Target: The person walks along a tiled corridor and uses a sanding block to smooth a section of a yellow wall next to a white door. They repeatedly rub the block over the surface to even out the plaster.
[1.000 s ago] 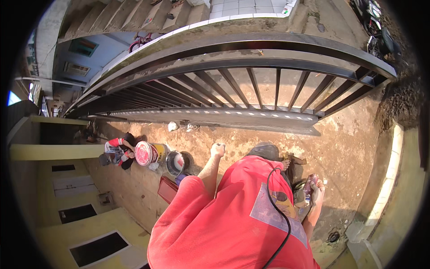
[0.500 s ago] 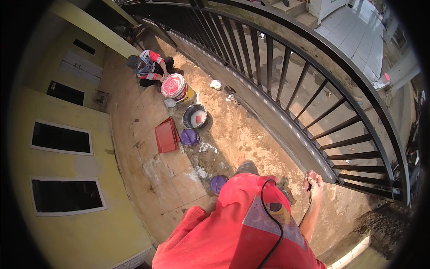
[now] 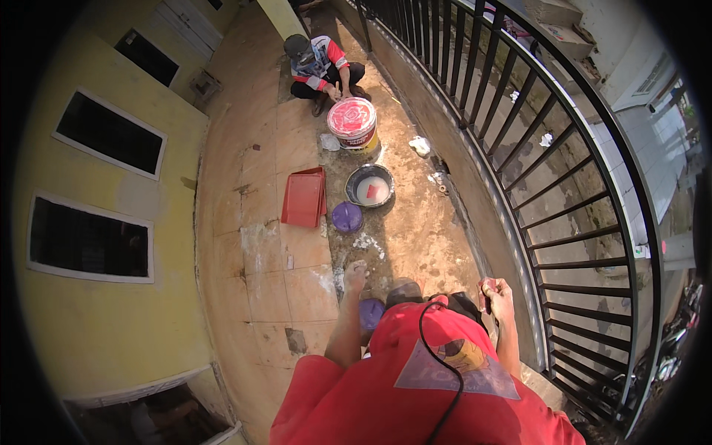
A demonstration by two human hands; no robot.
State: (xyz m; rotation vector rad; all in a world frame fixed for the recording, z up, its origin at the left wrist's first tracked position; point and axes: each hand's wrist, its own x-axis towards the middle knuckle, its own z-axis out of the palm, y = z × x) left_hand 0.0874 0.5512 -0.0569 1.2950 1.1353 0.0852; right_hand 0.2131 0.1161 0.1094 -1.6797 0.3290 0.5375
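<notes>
In my right hand (image 3: pixel 501 297), closed and held out beside the low wall, is a small flat reddish-brown piece (image 3: pixel 486 291) that looks like folded sandpaper. My left hand (image 3: pixel 356 276) is loosely curled and dusty, raised in front of me. Whatever it may hold is hidden by the fingers. Beyond it, a purple lid-like round container (image 3: pixel 346 216) stands beside a black bucket (image 3: pixel 370 185) of whitish liquid with a red piece in it. A second purple container (image 3: pixel 371 314) sits close by my body, partly covered by my left arm.
A person (image 3: pixel 326 70) crouches behind a large paint pail (image 3: pixel 352 124) with a red-smeared lid, both hands near its rim. Stacked red trays (image 3: pixel 302 199) lie on the tiles. A black railing (image 3: pixel 545 133) curves along the right; a yellow wall (image 3: pixel 111 189) bounds the left.
My view has turned, shifting the pail, bucket and trays rightward in the picture. My left hand has come into sight in front of me. The right hand still grips the reddish-brown piece.
</notes>
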